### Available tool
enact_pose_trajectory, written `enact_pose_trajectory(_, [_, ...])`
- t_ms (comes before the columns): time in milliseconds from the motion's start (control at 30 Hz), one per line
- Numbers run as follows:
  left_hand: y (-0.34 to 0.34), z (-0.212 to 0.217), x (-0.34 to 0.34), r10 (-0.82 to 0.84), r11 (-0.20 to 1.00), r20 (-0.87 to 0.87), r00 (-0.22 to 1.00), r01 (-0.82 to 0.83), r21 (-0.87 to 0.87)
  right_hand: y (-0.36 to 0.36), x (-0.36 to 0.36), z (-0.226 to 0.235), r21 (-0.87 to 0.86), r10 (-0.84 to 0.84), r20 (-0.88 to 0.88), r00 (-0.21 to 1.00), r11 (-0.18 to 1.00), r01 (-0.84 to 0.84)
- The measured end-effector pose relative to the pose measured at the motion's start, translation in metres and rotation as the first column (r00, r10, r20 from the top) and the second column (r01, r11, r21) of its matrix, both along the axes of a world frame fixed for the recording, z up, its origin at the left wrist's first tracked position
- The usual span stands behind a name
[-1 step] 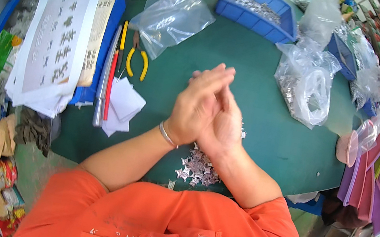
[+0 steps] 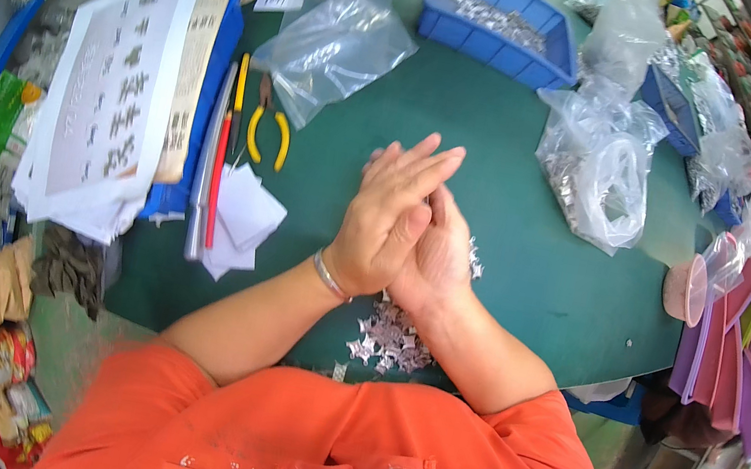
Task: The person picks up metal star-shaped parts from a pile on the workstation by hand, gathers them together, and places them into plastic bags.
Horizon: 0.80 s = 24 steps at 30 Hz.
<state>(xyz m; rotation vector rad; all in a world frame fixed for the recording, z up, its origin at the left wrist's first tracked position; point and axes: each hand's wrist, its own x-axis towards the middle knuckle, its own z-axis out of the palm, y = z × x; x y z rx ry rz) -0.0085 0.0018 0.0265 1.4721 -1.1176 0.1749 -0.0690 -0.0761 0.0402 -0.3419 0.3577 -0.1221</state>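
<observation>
The fingers [image 2: 429, 159] of the left hand [image 2: 388, 222] lie straight and pressed together, laid flat over the right hand [image 2: 440, 256], whose fingers are mostly hidden beneath; whether anything sits between the two palms cannot be told. A thin bracelet [image 2: 328, 276] circles the left wrist. Just below the wrists, toward the body, a small heap of silvery metal pieces [image 2: 389, 339] lies on the green surface [image 2: 526, 291], and a few more glint beside the right hand's outer edge. To the left of the fingers rest yellow-handled pliers [image 2: 269, 130], then a row of pens and pencils [image 2: 219, 167] and some white paper slips [image 2: 243, 216], with a large printed sheet [image 2: 111, 108] beyond them at the surface's edge. Above and left of the fingertips lies a clear plastic bag [image 2: 332, 51]; farther up stands a blue bin [image 2: 499, 20] holding metal parts. To the right of the fingers sits a bulging clear bag of metal pieces [image 2: 598, 168], and further right hang purple and yellow sheets [image 2: 747, 350]. Orange sleeves [image 2: 338, 449] fill the lower foreground.
</observation>
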Motion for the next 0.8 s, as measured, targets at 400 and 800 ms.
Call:
enact_pose_trajectory(400, [-0.003, -0.017, -0.002, 0.234, 0.948, -0.285, 0.93, -0.283, -0.146, -0.156, 0.146, 0.071, -0.313, -0.458, -0.041, 0.888, 0.85, 0.424])
enact_pose_trajectory(800, [-0.013, -0.037, -0.001, 0.057, 0.958, -0.314, 0.948, 0.037, 0.285, -0.073, -0.131, -0.002, -0.778, 0.21, -0.207, 0.956, -0.627, -0.031])
